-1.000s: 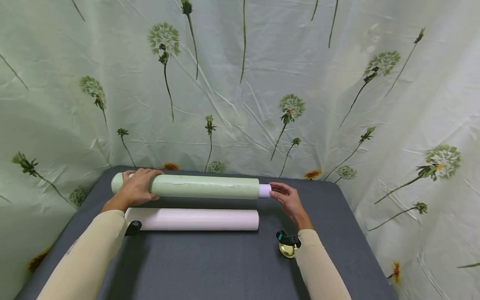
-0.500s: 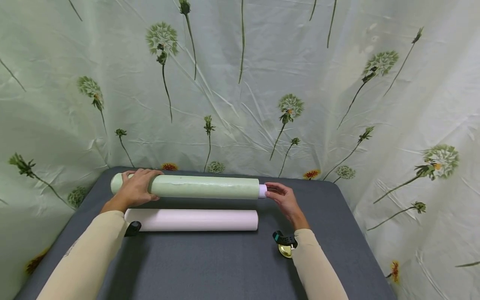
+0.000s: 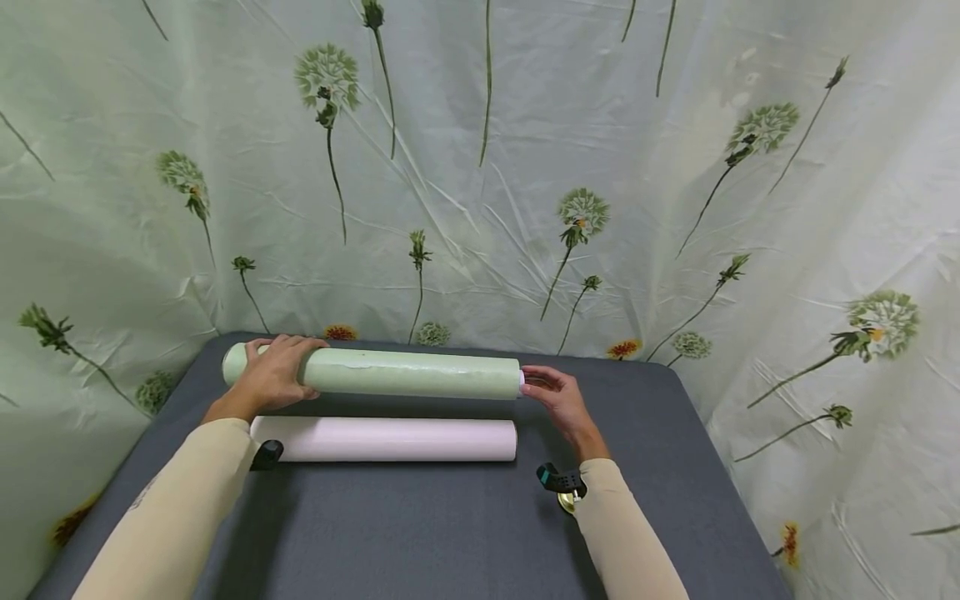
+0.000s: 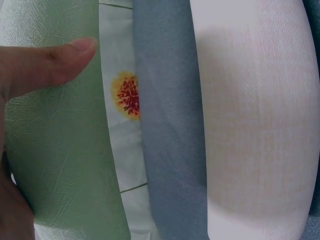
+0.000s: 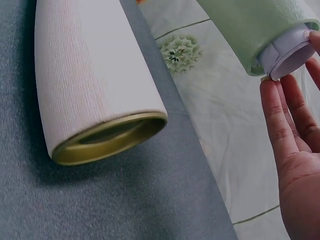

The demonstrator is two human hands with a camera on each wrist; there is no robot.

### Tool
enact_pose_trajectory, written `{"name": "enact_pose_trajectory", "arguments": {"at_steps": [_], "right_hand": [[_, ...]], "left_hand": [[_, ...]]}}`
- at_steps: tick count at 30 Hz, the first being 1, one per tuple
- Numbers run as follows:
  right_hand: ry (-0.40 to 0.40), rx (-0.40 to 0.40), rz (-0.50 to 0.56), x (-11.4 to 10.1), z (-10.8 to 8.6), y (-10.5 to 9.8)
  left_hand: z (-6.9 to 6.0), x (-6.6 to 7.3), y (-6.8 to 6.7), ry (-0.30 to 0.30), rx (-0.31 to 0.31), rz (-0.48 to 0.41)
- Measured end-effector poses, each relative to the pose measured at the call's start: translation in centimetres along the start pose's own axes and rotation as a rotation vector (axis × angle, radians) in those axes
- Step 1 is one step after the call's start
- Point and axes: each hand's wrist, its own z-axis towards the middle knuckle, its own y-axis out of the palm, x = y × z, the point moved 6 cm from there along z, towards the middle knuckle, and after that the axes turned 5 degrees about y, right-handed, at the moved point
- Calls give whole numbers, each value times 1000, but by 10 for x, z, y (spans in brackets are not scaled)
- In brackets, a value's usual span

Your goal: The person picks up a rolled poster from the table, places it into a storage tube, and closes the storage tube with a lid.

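Note:
My left hand (image 3: 273, 375) grips a long pale green cardboard tube (image 3: 412, 372) near its left end, holding it above the table. In the left wrist view, the thumb lies across the green tube's textured surface. A thin lavender paper roll (image 5: 290, 52) sits inside the tube, with only a short end sticking out on the right. With fingertips and thumb, my right hand (image 3: 562, 404) pinches that end at the tube's mouth. A second tube, pinkish white (image 3: 390, 439), lies on the table in front; the right wrist view shows its gold-rimmed end.
The dark grey table (image 3: 420, 533) backs onto a hanging white cloth (image 3: 480, 208) printed with dandelions. A round gold lid (image 3: 567, 502) lies on the table beneath the right wrist, partly hidden by the wrist strap (image 3: 561, 479).
The right hand has moved left, and the paper roll has slid deeper into the green tube, leaving less of it outside. The left hand and both tubes have stayed put.

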Motion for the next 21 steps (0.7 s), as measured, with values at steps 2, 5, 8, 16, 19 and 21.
{"name": "enact_pose_trajectory", "arguments": {"at_steps": [2,5,8,16,19,21], "right_hand": [[-7,5,-8,1,1,1],[-18,21,-5,1,2,2],[-20,38,5,2,2,2],[2,39,15,2,2,4],[5,47,18,2,2,4],[9,57,7,3,1,3]], "left_hand": [[0,0,1,-4,-2,2],[1,0,1,-8,-6,4],[1,1,1,-5,-4,2],[1,2,1,4,-1,-2],[2,2,1,8,5,-3],[1,3,2,11,5,-6]]}}
